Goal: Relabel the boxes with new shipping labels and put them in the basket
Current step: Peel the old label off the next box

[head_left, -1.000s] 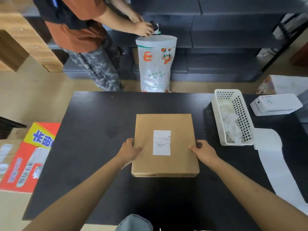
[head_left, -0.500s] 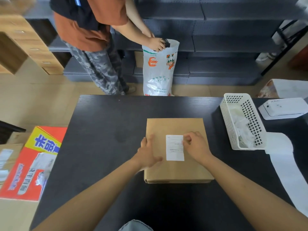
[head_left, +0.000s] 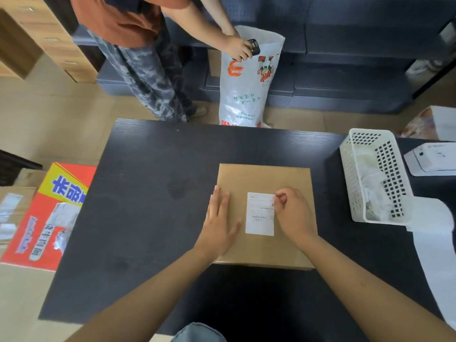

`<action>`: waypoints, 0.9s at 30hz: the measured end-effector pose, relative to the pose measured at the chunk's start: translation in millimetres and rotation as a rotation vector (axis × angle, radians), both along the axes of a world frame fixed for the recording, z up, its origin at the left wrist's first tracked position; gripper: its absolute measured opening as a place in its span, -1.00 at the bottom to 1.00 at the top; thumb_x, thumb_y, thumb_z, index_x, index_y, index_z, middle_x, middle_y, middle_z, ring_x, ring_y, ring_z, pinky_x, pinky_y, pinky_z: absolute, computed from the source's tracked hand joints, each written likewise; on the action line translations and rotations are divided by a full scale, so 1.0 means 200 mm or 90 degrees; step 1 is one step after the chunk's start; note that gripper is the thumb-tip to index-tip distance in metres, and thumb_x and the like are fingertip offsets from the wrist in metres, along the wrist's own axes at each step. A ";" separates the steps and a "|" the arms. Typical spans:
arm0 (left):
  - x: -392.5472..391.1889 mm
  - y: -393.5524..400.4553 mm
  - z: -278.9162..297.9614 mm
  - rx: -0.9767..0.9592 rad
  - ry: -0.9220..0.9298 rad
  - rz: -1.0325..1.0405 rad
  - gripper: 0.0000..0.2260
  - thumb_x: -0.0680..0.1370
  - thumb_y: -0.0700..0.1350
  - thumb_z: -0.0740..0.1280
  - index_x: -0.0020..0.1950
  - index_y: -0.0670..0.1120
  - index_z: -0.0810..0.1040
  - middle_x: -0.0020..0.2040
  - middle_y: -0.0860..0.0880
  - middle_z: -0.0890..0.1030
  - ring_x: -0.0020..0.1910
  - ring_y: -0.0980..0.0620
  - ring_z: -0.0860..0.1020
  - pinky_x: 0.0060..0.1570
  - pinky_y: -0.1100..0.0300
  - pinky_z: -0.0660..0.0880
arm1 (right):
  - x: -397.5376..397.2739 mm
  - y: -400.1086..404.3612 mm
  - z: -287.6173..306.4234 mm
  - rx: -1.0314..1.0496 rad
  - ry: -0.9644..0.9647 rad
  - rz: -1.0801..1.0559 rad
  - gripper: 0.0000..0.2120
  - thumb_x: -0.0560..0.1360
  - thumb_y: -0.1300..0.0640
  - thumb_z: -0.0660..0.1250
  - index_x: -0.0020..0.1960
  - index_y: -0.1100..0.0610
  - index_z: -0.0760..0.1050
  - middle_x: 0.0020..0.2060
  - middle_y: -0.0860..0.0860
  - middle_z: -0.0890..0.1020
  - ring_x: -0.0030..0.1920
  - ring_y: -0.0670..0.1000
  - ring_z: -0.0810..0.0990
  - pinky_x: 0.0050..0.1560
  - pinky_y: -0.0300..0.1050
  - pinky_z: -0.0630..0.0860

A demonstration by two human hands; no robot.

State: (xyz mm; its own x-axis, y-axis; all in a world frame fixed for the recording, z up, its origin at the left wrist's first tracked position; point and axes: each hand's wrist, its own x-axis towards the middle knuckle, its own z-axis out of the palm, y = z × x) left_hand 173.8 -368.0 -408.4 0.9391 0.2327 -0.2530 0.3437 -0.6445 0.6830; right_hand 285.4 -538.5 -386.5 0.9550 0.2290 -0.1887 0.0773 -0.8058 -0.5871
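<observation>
Spanning most of the view, the black worktop (head_left: 153,193) is seen carrying a flat cardboard box (head_left: 265,180) near its middle. At the right of the worktop a white perforated basket (head_left: 392,176) is set, well apart from the box, with crumpled white scraps inside. A white shipping label (head_left: 259,214) is stuck on the box top. The left hand (head_left: 218,222) is laid flat on the left part of the box, fingers straight, so that grip is open. The label's far right edge is pinched by the right hand (head_left: 293,213), its fingers curled there.
</observation>
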 end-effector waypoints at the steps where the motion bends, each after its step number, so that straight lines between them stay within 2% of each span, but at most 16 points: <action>1: 0.00 -0.02 -0.01 0.006 -0.011 0.010 -0.31 0.60 0.16 0.16 0.55 0.10 -0.21 0.47 0.24 -0.42 0.52 0.14 -0.26 0.49 0.16 -0.10 | 0.00 0.00 -0.01 -0.003 -0.005 -0.001 -0.93 0.57 0.10 0.24 0.00 0.04 0.49 -0.06 -0.08 0.51 -0.11 -0.09 0.49 -0.11 -0.19 0.47; 6: -0.01 -0.06 -0.04 0.096 -0.029 0.041 -0.34 0.60 0.13 0.16 0.57 0.02 -0.14 0.52 0.14 -0.33 0.54 0.09 -0.24 0.48 0.20 -0.14 | -0.02 0.01 -0.05 -0.008 -0.041 -0.001 -0.89 0.58 0.07 0.20 -0.10 0.02 0.44 -0.10 -0.09 0.48 -0.12 -0.05 0.49 -0.14 -0.14 0.46; 10: -0.01 -0.08 -0.04 0.183 -0.015 0.019 -0.34 0.61 0.11 0.14 0.57 -0.05 -0.13 0.56 -0.01 -0.25 0.53 0.03 -0.29 0.51 0.10 -0.22 | -0.04 0.00 -0.07 0.010 -0.074 0.000 -0.93 0.58 0.09 0.21 -0.03 0.05 0.46 -0.06 -0.07 0.50 -0.06 -0.03 0.49 -0.06 -0.11 0.48; 14: -0.01 -0.08 -0.04 0.248 -0.016 -0.011 -0.37 0.59 0.14 0.00 0.57 -0.12 -0.09 0.58 -0.03 -0.15 0.54 0.01 -0.28 0.50 0.09 -0.30 | -0.06 0.01 -0.08 0.036 -0.083 -0.009 -0.91 0.58 0.13 0.22 0.01 0.08 0.49 -0.05 -0.08 0.47 -0.04 -0.03 0.48 -0.03 -0.14 0.45; 17: -0.01 -0.08 -0.04 0.250 -0.010 -0.013 -0.36 0.58 0.16 -0.04 0.57 -0.12 -0.09 0.58 -0.01 -0.15 0.54 0.03 -0.27 0.49 0.11 -0.30 | -0.06 0.02 -0.07 0.031 -0.076 -0.012 -0.91 0.59 0.12 0.22 0.00 0.07 0.49 -0.04 -0.08 0.47 -0.05 -0.05 0.47 -0.03 -0.19 0.43; 21: -0.01 -0.08 -0.05 0.237 -0.014 -0.003 -0.36 0.58 0.17 -0.04 0.57 -0.09 -0.12 0.58 0.00 -0.16 0.54 0.06 -0.27 0.49 0.15 -0.31 | -0.04 0.02 -0.07 0.030 -0.066 -0.005 -0.92 0.58 0.15 0.22 -0.02 0.09 0.49 -0.08 -0.08 0.47 -0.05 -0.01 0.49 0.00 -0.05 0.49; 24: -0.01 -0.08 -0.05 0.233 -0.016 0.001 -0.36 0.58 0.17 -0.03 0.58 -0.09 -0.12 0.59 0.01 -0.15 0.54 0.06 -0.26 0.49 0.15 -0.30 | -0.03 0.01 -0.08 0.035 -0.063 0.004 -0.94 0.58 0.16 0.23 -0.04 0.09 0.47 -0.09 -0.08 0.47 -0.08 -0.02 0.49 -0.03 -0.03 0.52; 27: 0.00 -0.08 -0.05 0.227 -0.021 0.002 -0.35 0.58 0.17 -0.02 0.58 -0.10 -0.10 0.59 0.00 -0.14 0.54 0.06 -0.25 0.50 0.15 -0.28 | -0.05 0.00 -0.08 0.049 -0.077 -0.006 -0.91 0.58 0.14 0.23 0.03 0.12 0.49 -0.07 -0.09 0.46 -0.06 -0.01 0.50 -0.01 -0.06 0.51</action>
